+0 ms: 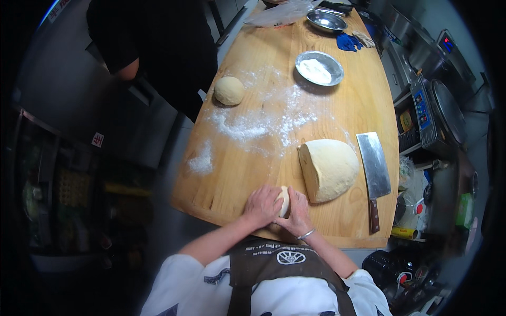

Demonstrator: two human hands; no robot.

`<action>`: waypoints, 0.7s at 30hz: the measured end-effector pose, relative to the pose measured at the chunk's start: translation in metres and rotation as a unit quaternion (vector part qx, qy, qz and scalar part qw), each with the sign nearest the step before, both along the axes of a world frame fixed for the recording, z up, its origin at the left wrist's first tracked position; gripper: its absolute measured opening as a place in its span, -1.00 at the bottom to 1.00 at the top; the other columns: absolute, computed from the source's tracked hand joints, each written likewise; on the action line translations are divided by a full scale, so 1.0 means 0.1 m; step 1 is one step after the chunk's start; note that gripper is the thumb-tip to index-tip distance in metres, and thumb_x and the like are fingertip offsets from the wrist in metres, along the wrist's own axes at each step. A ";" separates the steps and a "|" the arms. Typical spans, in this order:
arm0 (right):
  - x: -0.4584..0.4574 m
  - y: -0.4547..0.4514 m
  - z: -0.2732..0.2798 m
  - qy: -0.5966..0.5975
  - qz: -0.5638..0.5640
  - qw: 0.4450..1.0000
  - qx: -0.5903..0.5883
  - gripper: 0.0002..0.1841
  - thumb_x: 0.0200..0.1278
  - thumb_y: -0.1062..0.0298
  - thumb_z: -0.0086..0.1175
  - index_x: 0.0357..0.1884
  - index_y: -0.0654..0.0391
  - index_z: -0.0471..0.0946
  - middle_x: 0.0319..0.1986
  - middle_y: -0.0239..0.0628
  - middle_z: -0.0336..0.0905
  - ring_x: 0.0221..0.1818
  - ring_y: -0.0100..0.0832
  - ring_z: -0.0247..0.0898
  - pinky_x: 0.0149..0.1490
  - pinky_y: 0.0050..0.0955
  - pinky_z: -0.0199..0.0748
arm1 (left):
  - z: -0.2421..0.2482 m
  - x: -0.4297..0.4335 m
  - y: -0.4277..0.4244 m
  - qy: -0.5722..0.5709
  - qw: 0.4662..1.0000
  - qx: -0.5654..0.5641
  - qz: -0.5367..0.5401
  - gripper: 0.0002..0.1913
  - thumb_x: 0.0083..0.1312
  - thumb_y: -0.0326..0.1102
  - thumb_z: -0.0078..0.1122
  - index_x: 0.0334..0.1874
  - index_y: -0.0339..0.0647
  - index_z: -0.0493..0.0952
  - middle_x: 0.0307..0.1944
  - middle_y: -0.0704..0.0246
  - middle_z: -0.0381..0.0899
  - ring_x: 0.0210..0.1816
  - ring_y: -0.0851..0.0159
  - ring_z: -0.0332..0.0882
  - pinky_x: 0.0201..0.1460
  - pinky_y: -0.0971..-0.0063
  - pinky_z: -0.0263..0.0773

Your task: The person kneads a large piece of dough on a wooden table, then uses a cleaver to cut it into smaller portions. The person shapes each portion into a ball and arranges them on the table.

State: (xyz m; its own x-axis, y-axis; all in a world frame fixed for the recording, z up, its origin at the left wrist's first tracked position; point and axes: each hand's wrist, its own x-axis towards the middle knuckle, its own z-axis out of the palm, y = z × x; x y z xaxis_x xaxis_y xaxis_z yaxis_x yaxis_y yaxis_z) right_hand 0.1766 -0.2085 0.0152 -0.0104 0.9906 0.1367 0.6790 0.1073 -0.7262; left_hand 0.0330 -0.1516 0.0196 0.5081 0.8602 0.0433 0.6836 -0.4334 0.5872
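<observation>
Between my two hands, at the near edge of the wooden table (245,166), is a piece of dough (284,202), mostly covered by the fingers. My left hand (264,206) lies over its left side, and my right hand (297,211), with a bracelet at the wrist, cups its right side. Just beyond my right hand sits a large cut block of dough (332,170), its cut face turned left. A cleaver (374,170) lies to the right of the block, its wooden handle toward me. Farther off on the left rests a round dough ball (229,91).
White flour (241,128) is scattered mid-table. Beyond it stand a metal bowl of flour (319,68), a second metal bowl (327,21), blue gloves (348,42) and a plastic bag (278,14). A person in black (158,51) stands at the table's left side. Kitchen equipment lines the right.
</observation>
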 end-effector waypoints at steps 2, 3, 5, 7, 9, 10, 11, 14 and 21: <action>-0.02 0.05 -0.05 -0.037 -0.010 0.999 -0.026 -0.22 -0.10 0.17 0.33 0.20 0.23 0.26 -0.06 0.13 0.33 -0.01 0.06 0.29 0.07 -0.14 0.32 | 0.00 -0.01 -0.08 0.024 1.000 0.001 0.020 -0.67 0.19 -0.14 0.05 -0.08 -0.17 0.50 -0.10 0.24 0.47 -0.03 0.10 0.40 0.04 0.21 0.29; -0.04 0.13 -0.08 -0.044 -0.026 0.997 -0.049 -0.30 -0.06 0.20 0.28 0.16 0.22 0.30 -0.08 0.13 0.33 -0.02 0.06 0.30 0.03 -0.13 0.34 | -0.08 0.02 0.00 0.043 0.998 0.043 0.033 -0.66 0.20 -0.13 0.05 -0.08 -0.17 0.50 -0.09 0.24 0.47 -0.02 0.10 0.39 0.04 0.22 0.28; -0.07 0.42 -0.18 -0.053 -0.056 0.991 -0.106 -0.48 0.02 0.27 0.19 0.07 0.18 0.37 -0.11 0.12 0.35 -0.05 0.08 0.31 -0.05 -0.10 0.38 | -0.30 0.12 0.24 0.087 0.988 0.117 0.056 -0.65 0.21 -0.11 0.04 -0.06 -0.17 0.49 -0.09 0.24 0.47 0.00 0.11 0.37 0.06 0.23 0.25; -0.01 0.79 -0.25 -0.061 -0.004 0.981 -0.182 -0.63 0.06 0.35 0.10 -0.05 0.19 0.41 -0.17 0.10 0.36 -0.12 0.09 0.33 -0.14 -0.07 0.40 | -0.41 0.25 0.54 0.070 0.985 0.110 0.112 -0.64 0.26 0.00 -0.03 -0.06 -0.06 0.52 0.00 0.23 0.44 0.00 0.10 0.36 0.08 0.18 0.22; 0.00 1.05 -0.16 -0.110 -0.003 0.977 -0.185 -0.58 0.02 0.27 0.15 -0.06 0.18 0.38 -0.30 0.00 0.41 -0.17 0.02 0.36 -0.16 -0.19 0.42 | -0.49 0.29 0.80 0.031 0.984 0.076 0.155 -0.63 0.29 -0.01 -0.09 -0.05 -0.07 0.52 -0.04 0.22 0.47 -0.02 0.08 0.38 0.05 0.20 0.26; -0.05 0.99 -0.13 -0.153 0.010 0.977 -0.148 -0.55 -0.01 0.28 0.17 -0.03 0.17 0.38 -0.27 0.00 0.41 -0.15 0.01 0.35 -0.13 -0.20 0.40 | -0.43 0.22 0.91 -0.082 0.974 -0.107 0.180 -0.65 0.29 -0.03 -0.09 -0.07 -0.09 0.52 -0.05 0.21 0.48 -0.03 0.08 0.39 0.03 0.21 0.27; -0.12 0.99 -0.09 -0.193 0.027 0.975 -0.105 -0.51 -0.03 0.28 0.19 0.00 0.16 0.37 -0.24 0.01 0.41 -0.13 0.00 0.34 -0.09 -0.21 0.39 | -0.32 0.08 1.05 -0.188 0.921 -0.278 0.199 -0.66 0.29 -0.05 -0.09 -0.10 -0.11 0.52 -0.06 0.20 0.48 -0.03 0.07 0.40 0.01 0.21 0.28; -0.23 0.81 0.42 -0.052 0.071 0.996 -0.014 -0.26 -0.15 0.27 0.31 0.19 0.11 0.30 -0.10 0.00 0.36 -0.01 -0.04 0.27 0.05 -0.18 0.30 | -0.01 -0.08 1.07 -0.151 0.930 -0.282 0.182 -0.72 0.28 -0.10 -0.06 -0.22 -0.15 0.50 -0.16 0.20 0.50 -0.08 0.05 0.41 -0.06 0.20 0.31; -0.34 1.04 -0.17 -0.066 -0.020 0.997 -0.016 -0.42 -0.11 0.23 0.28 0.02 0.16 0.37 -0.23 0.01 0.44 -0.17 0.02 0.36 -0.11 -0.08 0.34 | -0.62 -0.07 1.04 0.015 0.983 0.166 0.082 -0.84 0.19 -0.17 0.06 -0.33 -0.07 0.45 -0.32 0.28 0.45 -0.20 0.09 0.39 -0.13 0.22 0.32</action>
